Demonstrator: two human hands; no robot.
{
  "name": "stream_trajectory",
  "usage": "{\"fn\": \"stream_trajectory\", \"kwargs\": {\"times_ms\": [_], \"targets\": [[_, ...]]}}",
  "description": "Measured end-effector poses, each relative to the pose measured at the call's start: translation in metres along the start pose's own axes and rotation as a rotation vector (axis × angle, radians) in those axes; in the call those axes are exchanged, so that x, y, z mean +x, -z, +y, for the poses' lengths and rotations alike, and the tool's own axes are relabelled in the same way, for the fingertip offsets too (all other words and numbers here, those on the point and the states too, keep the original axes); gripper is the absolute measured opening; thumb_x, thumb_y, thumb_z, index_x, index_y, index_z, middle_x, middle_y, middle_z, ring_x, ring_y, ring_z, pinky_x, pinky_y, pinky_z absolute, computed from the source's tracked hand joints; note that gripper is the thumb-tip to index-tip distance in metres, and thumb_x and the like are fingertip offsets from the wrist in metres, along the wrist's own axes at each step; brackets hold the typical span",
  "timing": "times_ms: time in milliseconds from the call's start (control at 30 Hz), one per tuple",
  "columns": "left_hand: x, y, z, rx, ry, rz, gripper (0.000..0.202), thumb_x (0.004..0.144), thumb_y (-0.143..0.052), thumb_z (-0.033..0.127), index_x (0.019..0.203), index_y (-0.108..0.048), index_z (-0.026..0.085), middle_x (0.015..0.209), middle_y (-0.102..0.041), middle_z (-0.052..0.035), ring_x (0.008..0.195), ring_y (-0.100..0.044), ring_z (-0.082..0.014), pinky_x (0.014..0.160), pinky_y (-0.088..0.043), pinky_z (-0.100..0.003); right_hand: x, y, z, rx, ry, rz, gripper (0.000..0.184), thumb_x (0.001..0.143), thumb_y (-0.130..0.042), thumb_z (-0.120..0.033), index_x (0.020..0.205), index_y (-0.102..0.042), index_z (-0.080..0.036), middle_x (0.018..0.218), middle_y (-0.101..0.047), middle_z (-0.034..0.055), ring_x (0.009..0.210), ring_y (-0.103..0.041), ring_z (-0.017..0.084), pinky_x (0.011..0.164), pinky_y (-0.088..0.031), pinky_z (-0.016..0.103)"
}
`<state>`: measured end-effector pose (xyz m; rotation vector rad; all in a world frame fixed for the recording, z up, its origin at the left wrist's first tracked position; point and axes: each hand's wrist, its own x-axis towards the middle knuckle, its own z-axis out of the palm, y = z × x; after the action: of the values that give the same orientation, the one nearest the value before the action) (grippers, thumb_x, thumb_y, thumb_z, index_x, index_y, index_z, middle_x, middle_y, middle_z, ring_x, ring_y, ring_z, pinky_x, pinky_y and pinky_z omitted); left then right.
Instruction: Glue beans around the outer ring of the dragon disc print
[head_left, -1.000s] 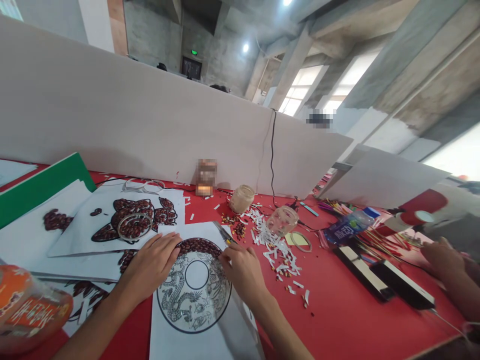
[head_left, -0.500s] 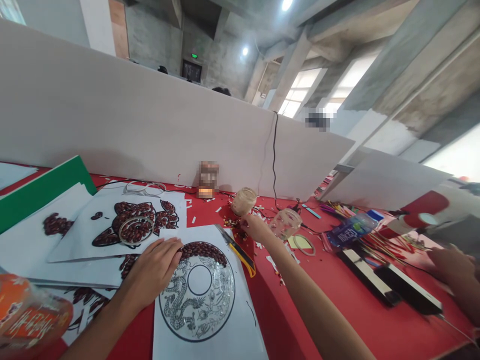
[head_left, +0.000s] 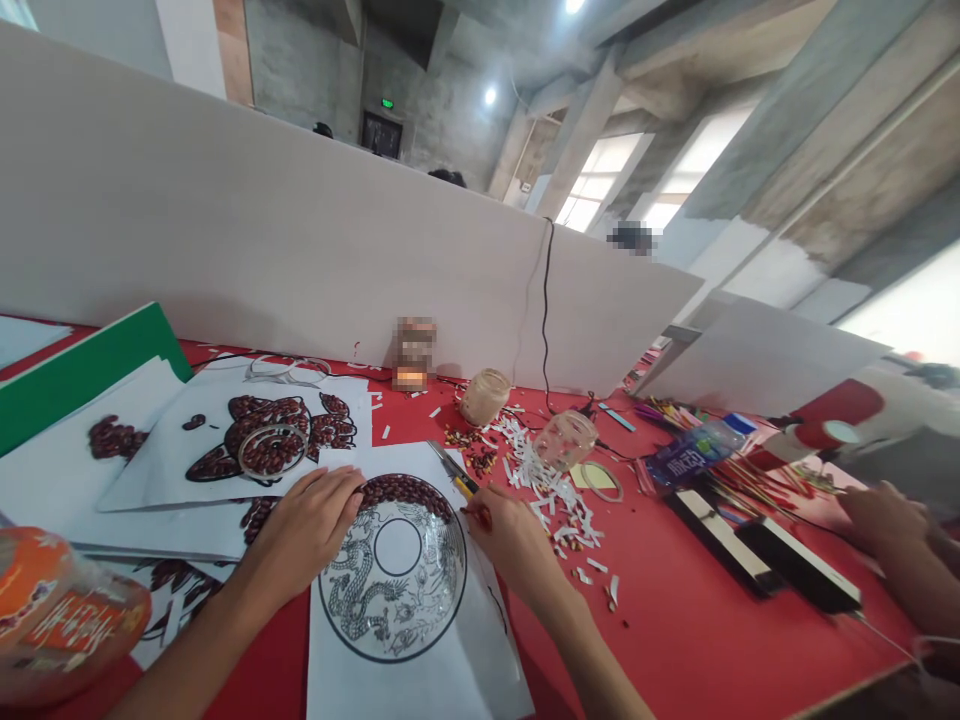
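My left hand (head_left: 319, 522) lies flat, fingers stretched out, at the upper left edge of a round dragon drawing (head_left: 397, 605) on a white sheet (head_left: 487, 665). A band of dark red beans (head_left: 405, 492) fills the top rim of the drawing. My right hand (head_left: 504, 525) is at the drawing's upper right edge, its fingers pinched together; whatever is in the pinch is too small to make out. The utility knife (head_left: 461, 482) with a yellow handle lies by my right fingers, partly hidden under them. Beyond it is a pile of mixed beans and kernels (head_left: 476, 450).
Two jars, one whitish (head_left: 486, 398) and one clear (head_left: 566, 440), stand behind paper scraps (head_left: 551, 490). Left are a bean-covered picture (head_left: 270, 440) and an orange-labelled bottle (head_left: 71, 620). A blue-labelled bottle (head_left: 697, 450), power strips (head_left: 806, 565) and another person's hand (head_left: 885, 515) are right.
My right hand has come back from the bean pile beside the whitish jar to the drawing's right edge, uncovering the paper scraps. My left hand stays in place.
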<state>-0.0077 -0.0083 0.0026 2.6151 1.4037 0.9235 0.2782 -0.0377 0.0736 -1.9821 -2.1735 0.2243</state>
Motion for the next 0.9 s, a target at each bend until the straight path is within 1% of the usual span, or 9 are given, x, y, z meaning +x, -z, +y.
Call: {"fn": "stream_trajectory", "kwargs": {"times_ms": [167,267,400,533,633,733,800,833,900], "targets": [[0.000,0.001,0.001,-0.010,0.003,-0.004,0.032,0.105,-0.036,0.028,0.124,-0.061,0.020,0.127,-0.070,-0.0072,0.121,-0.062,-0.0220,0.109,-0.044,-0.045,-0.010,-0.012,-0.012,-0.038,-0.058,0.027,0.014,0.089,-0.057,-0.015,0.084,-0.068,-0.023,0.092,-0.073,0.0004,0.079,-0.066,0.017,0.078,-0.035,0.031],[0.000,0.001,0.000,-0.008,-0.002,-0.007,0.032,0.105,-0.036,0.027,0.124,-0.061,0.020,0.127,-0.070,-0.0073,0.121,-0.062,-0.0220,0.108,-0.044,-0.045,-0.014,-0.015,-0.009,-0.015,-0.052,0.045,0.017,0.093,-0.054,-0.018,0.094,-0.070,-0.026,0.099,-0.073,0.0004,0.084,-0.067,0.018,0.078,-0.035,0.032],[0.000,-0.001,-0.001,-0.010,-0.009,-0.005,0.032,0.105,-0.036,0.027,0.125,-0.060,0.020,0.127,-0.070,-0.0071,0.122,-0.062,-0.0221,0.109,-0.044,-0.045,-0.026,-0.027,-0.005,-0.052,0.034,0.077,0.026,0.097,-0.050,-0.018,0.108,-0.070,-0.030,0.108,-0.071,0.0018,0.094,-0.066,0.020,0.080,-0.038,0.034],[0.000,-0.001,-0.001,-0.005,-0.001,-0.011,0.032,0.105,-0.036,0.028,0.124,-0.061,0.020,0.127,-0.070,-0.0067,0.122,-0.062,-0.0224,0.109,-0.044,-0.045,-0.036,-0.039,-0.010,-0.203,0.151,0.103,0.032,0.093,-0.051,-0.011,0.117,-0.068,-0.025,0.110,-0.070,0.0079,0.104,-0.063,0.024,0.087,-0.040,0.038],[0.000,0.000,0.000,0.004,-0.001,-0.019,0.034,0.106,-0.034,0.028,0.124,-0.061,0.019,0.128,-0.070,-0.0072,0.122,-0.062,-0.0227,0.109,-0.043,-0.046,-0.036,-0.037,-0.018,-0.260,0.203,0.067,0.031,0.090,-0.054,-0.010,0.114,-0.069,-0.021,0.106,-0.070,0.0096,0.103,-0.063,0.025,0.089,-0.042,0.039],[-0.001,-0.001,0.000,0.010,-0.001,-0.007,0.035,0.105,-0.034,0.029,0.122,-0.063,0.019,0.127,-0.070,-0.0071,0.121,-0.063,-0.0230,0.109,-0.044,-0.046,-0.027,-0.018,-0.011,-0.173,0.249,0.029,0.022,0.092,-0.053,-0.015,0.103,-0.071,-0.024,0.104,-0.071,0.0070,0.100,-0.064,0.024,0.090,-0.044,0.038],[-0.001,-0.002,-0.001,0.012,-0.004,0.016,0.034,0.105,-0.036,0.030,0.122,-0.064,0.020,0.127,-0.071,-0.0067,0.120,-0.064,-0.0231,0.109,-0.045,-0.045,-0.014,0.001,0.011,-0.050,0.192,0.169,0.021,0.096,-0.051,-0.025,0.106,-0.069,-0.026,0.113,-0.069,0.0072,0.106,-0.063,0.024,0.095,-0.045,0.039],[-0.001,-0.003,-0.001,0.011,-0.008,0.027,0.034,0.105,-0.036,0.031,0.122,-0.064,0.020,0.126,-0.071,-0.0067,0.120,-0.064,-0.0231,0.108,-0.045,-0.045,-0.005,0.012,0.028,0.009,0.102,0.332,0.025,0.097,-0.051,-0.032,0.116,-0.066,-0.025,0.122,-0.066,0.0099,0.115,-0.060,0.026,0.099,-0.044,0.041],[-0.001,-0.004,-0.001,0.007,-0.014,0.041,0.035,0.105,-0.036,0.030,0.122,-0.065,0.020,0.125,-0.072,-0.0072,0.119,-0.065,-0.0231,0.108,-0.046,-0.045,0.016,0.031,0.069,0.057,-0.159,0.676,0.056,0.090,-0.058,-0.050,0.139,-0.050,-0.022,0.144,-0.051,0.0167,0.136,-0.043,0.034,0.110,-0.036,0.051]]}}
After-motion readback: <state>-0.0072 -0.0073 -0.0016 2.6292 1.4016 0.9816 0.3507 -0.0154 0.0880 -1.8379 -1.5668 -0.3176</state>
